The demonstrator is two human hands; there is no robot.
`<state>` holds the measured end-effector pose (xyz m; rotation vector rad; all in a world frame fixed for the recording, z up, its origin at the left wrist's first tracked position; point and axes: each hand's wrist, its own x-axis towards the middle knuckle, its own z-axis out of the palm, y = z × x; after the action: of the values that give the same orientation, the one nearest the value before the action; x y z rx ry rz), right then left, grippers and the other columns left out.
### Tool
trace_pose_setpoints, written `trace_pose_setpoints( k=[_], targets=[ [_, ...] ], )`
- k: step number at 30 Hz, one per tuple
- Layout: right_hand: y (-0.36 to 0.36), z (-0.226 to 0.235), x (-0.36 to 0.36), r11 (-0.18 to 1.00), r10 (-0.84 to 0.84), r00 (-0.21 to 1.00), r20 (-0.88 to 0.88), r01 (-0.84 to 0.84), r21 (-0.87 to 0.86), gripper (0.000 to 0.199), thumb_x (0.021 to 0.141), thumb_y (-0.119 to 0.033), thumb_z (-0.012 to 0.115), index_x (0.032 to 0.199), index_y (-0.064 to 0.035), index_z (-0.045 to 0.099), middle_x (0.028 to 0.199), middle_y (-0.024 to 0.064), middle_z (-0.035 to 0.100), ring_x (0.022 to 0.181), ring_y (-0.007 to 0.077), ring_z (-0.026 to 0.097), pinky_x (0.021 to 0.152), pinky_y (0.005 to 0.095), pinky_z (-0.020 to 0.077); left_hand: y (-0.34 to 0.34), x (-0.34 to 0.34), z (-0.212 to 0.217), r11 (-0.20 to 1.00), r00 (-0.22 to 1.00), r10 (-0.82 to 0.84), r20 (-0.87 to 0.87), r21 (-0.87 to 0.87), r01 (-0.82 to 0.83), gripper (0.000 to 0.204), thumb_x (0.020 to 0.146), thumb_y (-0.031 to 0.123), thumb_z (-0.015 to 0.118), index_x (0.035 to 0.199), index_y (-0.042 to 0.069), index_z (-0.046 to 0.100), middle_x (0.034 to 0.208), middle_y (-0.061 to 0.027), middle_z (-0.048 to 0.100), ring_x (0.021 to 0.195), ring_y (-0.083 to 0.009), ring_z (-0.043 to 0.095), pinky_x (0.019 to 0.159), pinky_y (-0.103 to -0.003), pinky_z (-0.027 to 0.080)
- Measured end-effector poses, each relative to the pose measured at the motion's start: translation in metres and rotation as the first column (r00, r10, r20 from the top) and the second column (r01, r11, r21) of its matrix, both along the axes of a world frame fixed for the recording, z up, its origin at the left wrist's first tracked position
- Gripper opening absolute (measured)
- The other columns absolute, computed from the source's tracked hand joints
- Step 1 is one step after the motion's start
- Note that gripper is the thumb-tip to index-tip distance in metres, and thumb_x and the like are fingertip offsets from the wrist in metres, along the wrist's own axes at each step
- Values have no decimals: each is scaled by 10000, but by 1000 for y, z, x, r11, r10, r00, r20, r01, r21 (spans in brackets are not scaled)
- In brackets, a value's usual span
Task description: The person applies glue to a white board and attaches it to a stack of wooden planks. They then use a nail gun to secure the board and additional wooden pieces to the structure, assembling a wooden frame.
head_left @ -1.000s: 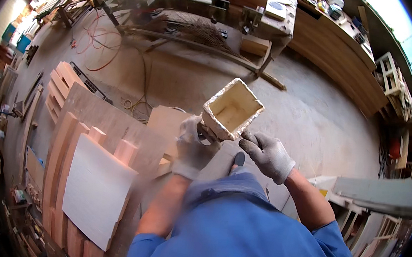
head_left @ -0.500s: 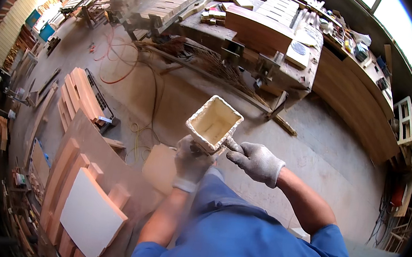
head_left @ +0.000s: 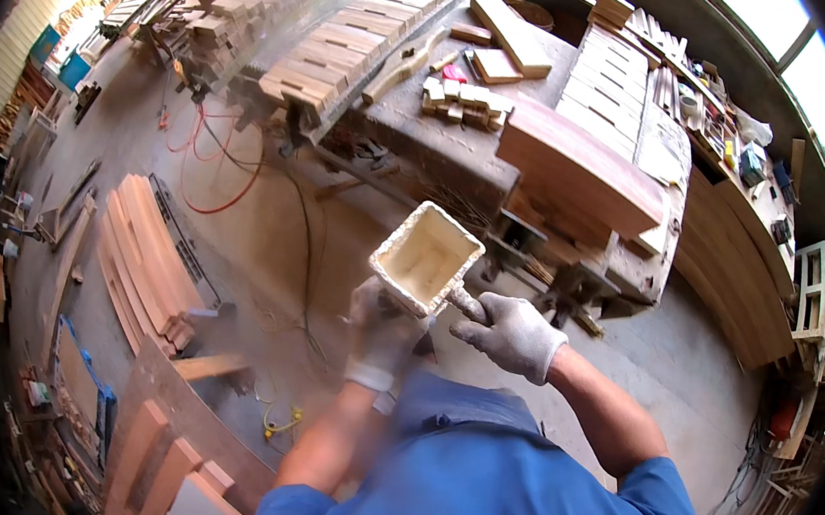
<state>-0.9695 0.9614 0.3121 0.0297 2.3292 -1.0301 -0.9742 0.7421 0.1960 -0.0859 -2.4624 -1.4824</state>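
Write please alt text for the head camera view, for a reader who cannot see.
Two gloved hands hold a square, cream-crusted container over a dusty workshop floor: the left hand grips its underside, the right hand holds its handle. Behind stands a workbench piled with wooden pieces.

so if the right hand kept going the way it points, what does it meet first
The right hand points left toward the cream square container. It already touches the container's base, so that comes first, then likely the left hand.

Left hand blurred; container hides its fingers.
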Motion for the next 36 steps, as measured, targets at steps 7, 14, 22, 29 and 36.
trace_pose_setpoints(
  k=[7,14,22,29,36],
  targets=[
    [-12,16,-126,999,45,999,-31,-45,9,466,988,-465,726,1029,-2,702,994,253,755,992,417,736,897,476,555,-1,-117,65,991,996,22,-86,137,-10,371,748,35,874,1104,16,770,999,-66,806,887,-133,752,780,-312,601],
    [-47,21,-237,976,187,948,-256,-209,-61,467,981,-481,755,974,-18,696,932,213,737,897,321,716,855,447,555,-65,-211,37,968,961,196,-193,-120,-222,569,672,175,981,1143,99,671,1003,-96,726,954,-303,709,835,-415,599],
    [-98,2,-398,976,-33,978,-205,-12,-218,422,955,-406,832,1068,-6,758,906,105,748,850,151,658,834,373,557,-117,-388,42,978,975,156,-156,-116,-175,727,668,192,993,1255,82,578,1111,-109,656,1070,-287,682,916,-429,585],
    [-164,8,-539,973,-123,990,-68,107,-206,339,967,-370,831,973,-47,730,751,4,671,577,88,553,507,310,436,-175,-553,15,975,991,135,-18,-176,-136,704,684,257,989,1247,110,593,1135,-144,687,1046,-330,715,926,-450,597],
    [-211,-66,-614,999,15,985,-174,-7,45,435,960,-400,783,1110,8,761,909,165,765,831,286,733,769,430,575,-220,-625,-51,977,947,81,310,-213,-13,862,694,302,1023,1363,19,558,1267,-131,737,1179,-271,708,1031,-356,568]
  ],
)
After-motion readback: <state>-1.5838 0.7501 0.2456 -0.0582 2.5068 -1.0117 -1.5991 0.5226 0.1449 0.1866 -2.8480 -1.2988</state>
